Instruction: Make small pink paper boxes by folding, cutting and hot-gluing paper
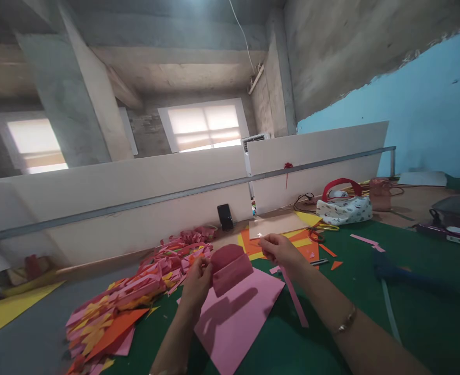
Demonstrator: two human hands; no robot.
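My left hand (196, 286) pinches the left edge of a folded dark pink piece of paper (232, 272), its upper flap rounded. To the right of it, my right hand (282, 252) has its fingers pressed together, apart from the folded paper; anything between them is too small to make out. Beneath both hands lies a light pink paper sheet (241, 320), with shadows falling across it. A narrow pink paper strip (295, 302) extends below my right hand. Orange and yellow paper sheets (298, 246) lie just beyond that hand.
Cut paper pieces (144, 291) are heaped on the left. A phone (225, 216) leans against the white panel (167, 219). Scissors (327, 227), a pen (319, 262) and a patterned fabric basket (344, 209) are on the right. A blurred dark blue object (394, 271) rests on the green mat (355, 291).
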